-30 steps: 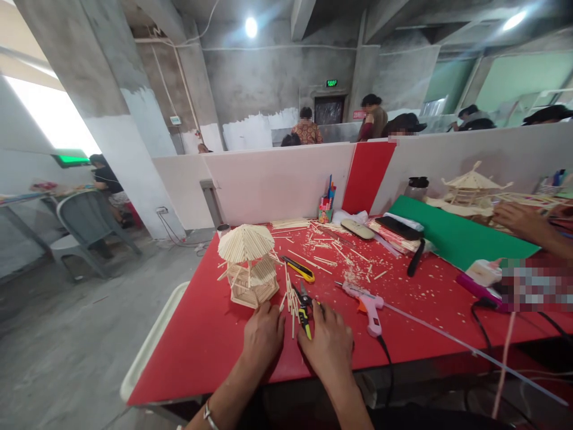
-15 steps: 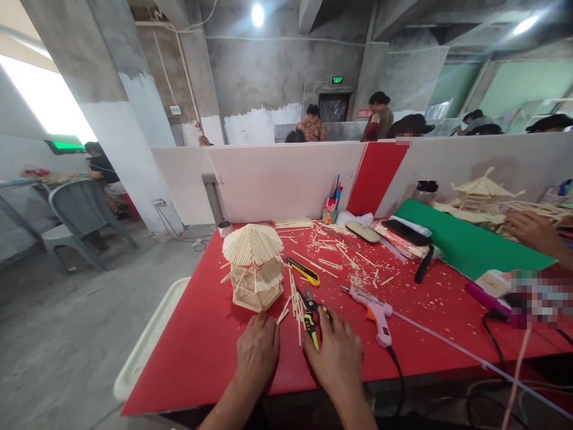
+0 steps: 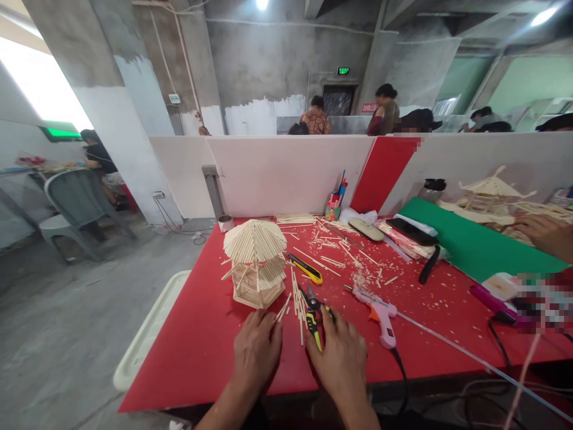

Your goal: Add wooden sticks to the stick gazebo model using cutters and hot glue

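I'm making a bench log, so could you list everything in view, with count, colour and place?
model: one, pale, table's left side
loose sticks: many, pale, mostly mid-table
cutter: one, yellow-black, right of model
shears: one, yellow-black, between hands
glue gun: one, pink, right of shears
tin: one, silvery, behind model
pen cup: one, multicoloured, by partition
case: one, beige, right of cup
board: one, green, right
other model: one, pale, beyond board
table: one, red, foreground
chair: one, grey, far left
people: several, mixed clothing, background
left hand: one, before model
right hand: one, at shears
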`<state>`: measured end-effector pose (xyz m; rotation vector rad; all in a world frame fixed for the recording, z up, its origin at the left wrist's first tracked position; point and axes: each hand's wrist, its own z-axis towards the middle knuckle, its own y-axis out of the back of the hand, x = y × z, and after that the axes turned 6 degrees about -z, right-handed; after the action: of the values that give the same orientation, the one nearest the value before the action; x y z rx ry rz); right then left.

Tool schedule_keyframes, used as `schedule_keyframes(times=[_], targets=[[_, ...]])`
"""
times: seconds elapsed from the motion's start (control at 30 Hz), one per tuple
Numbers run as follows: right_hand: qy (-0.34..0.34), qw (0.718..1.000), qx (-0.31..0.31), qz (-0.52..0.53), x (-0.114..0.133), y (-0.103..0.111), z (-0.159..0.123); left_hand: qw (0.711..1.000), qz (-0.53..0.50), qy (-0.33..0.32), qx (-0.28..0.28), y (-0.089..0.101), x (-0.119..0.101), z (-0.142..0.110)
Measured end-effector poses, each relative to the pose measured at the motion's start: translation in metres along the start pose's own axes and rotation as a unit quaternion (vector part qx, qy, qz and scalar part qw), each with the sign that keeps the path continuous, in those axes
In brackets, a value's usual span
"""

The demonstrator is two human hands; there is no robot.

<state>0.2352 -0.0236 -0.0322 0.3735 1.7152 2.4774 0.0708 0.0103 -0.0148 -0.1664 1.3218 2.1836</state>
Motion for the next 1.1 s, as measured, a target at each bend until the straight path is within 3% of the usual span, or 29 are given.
schedule_keyframes(times=[0.13,0.4,0.67,0.83,1.1], targets=[[0.017,0.997,-0.073,0.01,-0.004,-0.011,-0.003,0.985,-0.133,0.017,-0.113,0.006,0.011,0.006],[0.038,0.972,-0.205,0.111,0.011,-0.016,0.002,0.948,-0.219,0.046,-0.224,0.025,0.016,0.023],[0.122,0.907,-0.28,0.29,0.035,0.002,0.005,0.951,-0.205,0.023,-0.232,0.029,0.009,0.024],[0.13,0.898,-0.266,0.325,0.033,0.004,0.002,0.96,-0.174,0.013,-0.221,0.03,0.008,0.03],[0.141,0.888,-0.255,0.355,0.031,0.007,0.001,0.963,-0.12,0.07,-0.23,0.03,0.006,0.039]])
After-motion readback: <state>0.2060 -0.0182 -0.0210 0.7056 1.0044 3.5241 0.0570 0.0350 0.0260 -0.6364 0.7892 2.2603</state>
